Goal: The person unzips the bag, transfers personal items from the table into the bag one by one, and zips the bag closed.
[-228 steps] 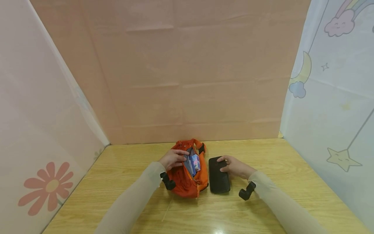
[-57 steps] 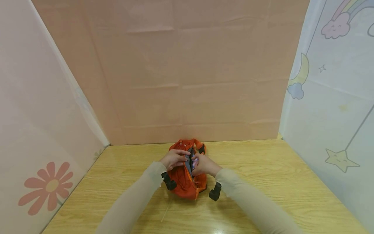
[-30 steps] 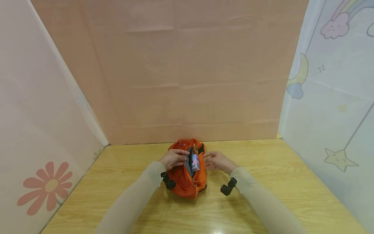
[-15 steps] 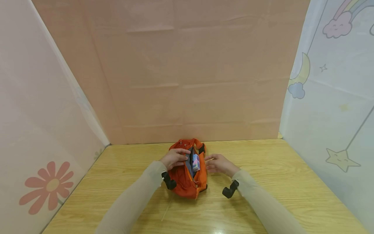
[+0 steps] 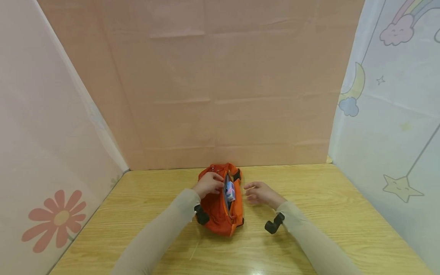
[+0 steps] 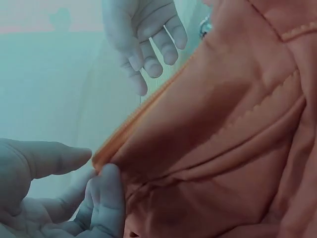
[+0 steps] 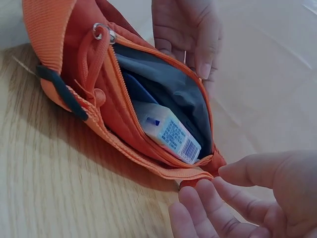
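Note:
An orange waist bag (image 5: 218, 223) lies on the table with its zipped mouth open, showing a grey lining (image 7: 158, 72). My left hand (image 5: 209, 185) pinches the left edge of that mouth; in the left wrist view the thumb and fingers meet at the orange zipper edge (image 6: 119, 136). Just right of the bag my right hand (image 5: 262, 194) hovers, fingers loosely bent and holding nothing. Inside the mouth sits a small white, pink and blue packet (image 7: 171, 131) with a barcode. Beside it are a blue flat item (image 7: 136, 89) and, deeper in, something dark, mostly hidden.
The wooden table (image 5: 309, 214) ends against a plain peach backdrop (image 5: 220, 95), with patterned sheets on both sides. A strap with a black buckle (image 5: 237, 175) lies along the bag's far right side.
The black flat case that lay under my right hand is gone from the table. My right hand reached into the bag's mouth, then withdrew rightward. My left hand has shifted slightly right with the edge.

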Tool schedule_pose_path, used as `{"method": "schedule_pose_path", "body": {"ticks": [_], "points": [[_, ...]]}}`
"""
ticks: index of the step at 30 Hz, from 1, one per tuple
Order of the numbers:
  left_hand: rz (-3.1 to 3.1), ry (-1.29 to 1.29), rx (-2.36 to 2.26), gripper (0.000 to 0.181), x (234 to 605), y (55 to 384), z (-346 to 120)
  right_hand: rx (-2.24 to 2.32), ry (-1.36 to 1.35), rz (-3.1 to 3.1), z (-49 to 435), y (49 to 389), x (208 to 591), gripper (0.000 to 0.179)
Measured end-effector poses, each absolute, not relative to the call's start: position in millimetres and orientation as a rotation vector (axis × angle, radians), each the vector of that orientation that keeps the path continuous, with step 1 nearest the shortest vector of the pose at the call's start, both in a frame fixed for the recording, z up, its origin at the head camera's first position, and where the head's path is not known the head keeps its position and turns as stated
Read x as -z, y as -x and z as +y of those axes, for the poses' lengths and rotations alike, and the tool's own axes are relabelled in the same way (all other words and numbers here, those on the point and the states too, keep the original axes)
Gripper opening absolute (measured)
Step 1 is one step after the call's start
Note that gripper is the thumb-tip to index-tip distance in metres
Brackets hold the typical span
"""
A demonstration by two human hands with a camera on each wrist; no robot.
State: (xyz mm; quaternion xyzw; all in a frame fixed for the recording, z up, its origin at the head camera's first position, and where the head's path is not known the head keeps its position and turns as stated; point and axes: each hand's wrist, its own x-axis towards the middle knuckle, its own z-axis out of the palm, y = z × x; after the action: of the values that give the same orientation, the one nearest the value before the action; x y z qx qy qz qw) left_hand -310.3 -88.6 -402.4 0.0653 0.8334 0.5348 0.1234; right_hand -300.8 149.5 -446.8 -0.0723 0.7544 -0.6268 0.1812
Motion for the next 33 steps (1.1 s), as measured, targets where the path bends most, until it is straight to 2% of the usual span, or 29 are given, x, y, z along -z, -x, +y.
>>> {"method": "schedule_pose_path", "body": {"ticks": [11,22,33], "points": [[2.334,-0.311,-1.498,0.038,395,301,-75,1.741,0.201,2.153,154,299,447,0.038],[2.295,-0.287,-1.475,0.036,399,300,-68,1.735,0.174,2.159,153,300,447,0.037],[2.349,-0.416,-1.397,0.031,389,292,-79,1.738,0.198,2.144,156,298,447,0.039]]}}
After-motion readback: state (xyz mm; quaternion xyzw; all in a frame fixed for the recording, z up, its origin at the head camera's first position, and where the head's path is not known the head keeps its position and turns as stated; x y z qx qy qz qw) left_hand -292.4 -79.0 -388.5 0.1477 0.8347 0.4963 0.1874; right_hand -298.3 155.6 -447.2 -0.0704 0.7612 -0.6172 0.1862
